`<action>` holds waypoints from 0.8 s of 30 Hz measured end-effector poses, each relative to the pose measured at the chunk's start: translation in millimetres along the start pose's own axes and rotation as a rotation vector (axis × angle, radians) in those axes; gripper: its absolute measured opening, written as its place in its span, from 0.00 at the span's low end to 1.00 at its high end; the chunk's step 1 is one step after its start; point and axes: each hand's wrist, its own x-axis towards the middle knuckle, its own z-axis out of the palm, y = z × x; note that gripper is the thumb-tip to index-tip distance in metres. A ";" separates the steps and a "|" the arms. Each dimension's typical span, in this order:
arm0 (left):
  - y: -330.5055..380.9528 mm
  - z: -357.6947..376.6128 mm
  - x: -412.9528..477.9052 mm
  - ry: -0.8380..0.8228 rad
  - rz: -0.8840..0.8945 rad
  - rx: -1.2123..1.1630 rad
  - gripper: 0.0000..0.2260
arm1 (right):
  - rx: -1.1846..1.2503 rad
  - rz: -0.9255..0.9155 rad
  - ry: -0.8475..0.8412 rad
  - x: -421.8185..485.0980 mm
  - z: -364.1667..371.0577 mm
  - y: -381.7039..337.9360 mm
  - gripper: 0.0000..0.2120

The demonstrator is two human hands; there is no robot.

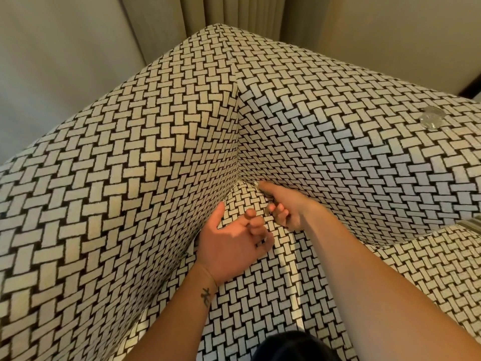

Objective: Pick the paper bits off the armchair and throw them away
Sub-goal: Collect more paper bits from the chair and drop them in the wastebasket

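Observation:
The armchair (161, 142) is covered in a black and cream basket-weave fabric. I look down into the back corner of its seat. A small white paper bit (256, 184) sits in the crease where the seat meets the right inner side. My right hand (285, 208) reaches into that crease; its forefinger and thumb tip pinch the paper bit, and the other fingers are curled under. My left hand (231, 243) hovers over the seat just left of it, thumb out, fingers loosely curled, nothing visible in it.
A crumpled clear shiny object (430, 117) lies on top of the right armrest. Beige curtains (229, 9) and a pale wall (52, 61) stand close behind the chair. The seat cushion (260, 295) stretches toward me between my forearms.

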 end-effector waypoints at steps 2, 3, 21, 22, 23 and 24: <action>0.2 0.7 0.8 0.003 -0.015 -0.005 0.27 | -0.089 0.065 0.010 -2.1 1.5 -10.0 0.22; 0.1 1.1 1.0 0.007 -0.022 -0.006 0.28 | -0.132 0.094 0.022 -1.2 3.4 -13.2 0.23; -0.5 0.0 1.4 -0.026 -0.028 0.004 0.26 | 0.016 0.132 0.002 13.9 8.7 -14.0 0.21; -0.1 -0.3 1.0 -0.035 -0.035 0.014 0.26 | 0.025 0.150 0.004 13.5 8.9 -15.8 0.22; 0.8 1.5 0.7 -0.041 -0.048 0.016 0.26 | 0.050 0.151 0.024 12.7 9.4 -17.5 0.22; 1.6 2.9 -0.2 -0.041 -0.058 0.008 0.26 | 0.073 0.141 0.051 11.0 11.3 -17.2 0.21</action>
